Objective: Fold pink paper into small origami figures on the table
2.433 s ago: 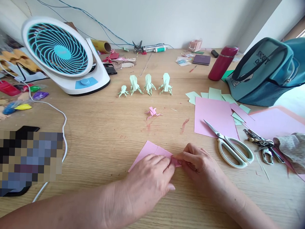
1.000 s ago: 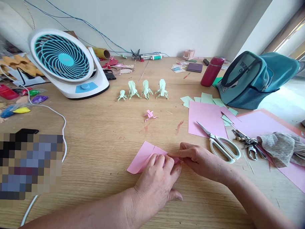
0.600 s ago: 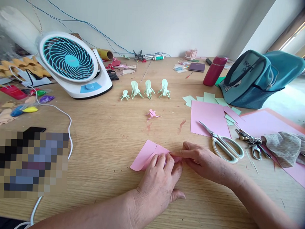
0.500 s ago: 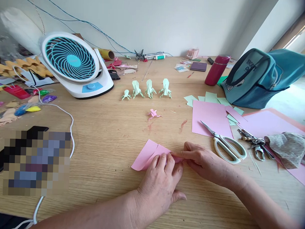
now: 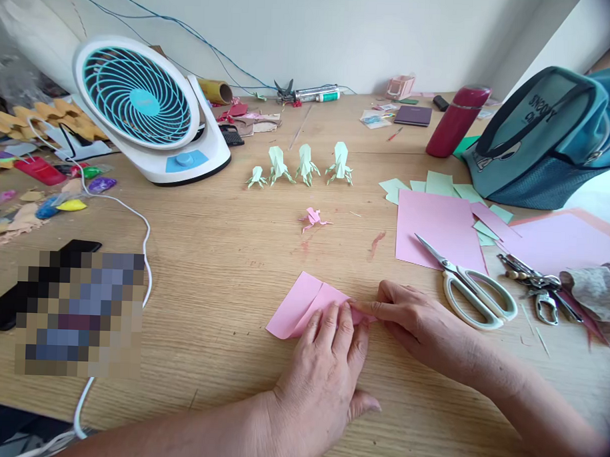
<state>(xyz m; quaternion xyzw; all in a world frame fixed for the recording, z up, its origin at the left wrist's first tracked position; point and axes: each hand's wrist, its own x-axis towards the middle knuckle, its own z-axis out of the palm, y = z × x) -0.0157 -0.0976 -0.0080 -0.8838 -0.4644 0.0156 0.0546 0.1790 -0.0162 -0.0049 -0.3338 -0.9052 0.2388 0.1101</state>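
A sheet of pink paper with a fold in it lies on the wooden table in front of me. My left hand rests flat on the paper's lower right part, fingers stretched and thumb spread out to the side. At the paper's right end is my right hand, its index finger pressed along the upper edge and its other fingers curled in. The right corner of the sheet is partly hidden under these fingers. Beyond the hands sits a small pink folded paper figure. Several pale green folded figures stand in a row behind it.
Scissors lie partly on a pink sheet to the right, beside keys. A red flask and a teal backpack stand behind. On the left are a fan, a white cable and a phone.
My view has shifted slightly, so most things appear moved a little. Both hands stay on the pink paper in nearly the same pose.
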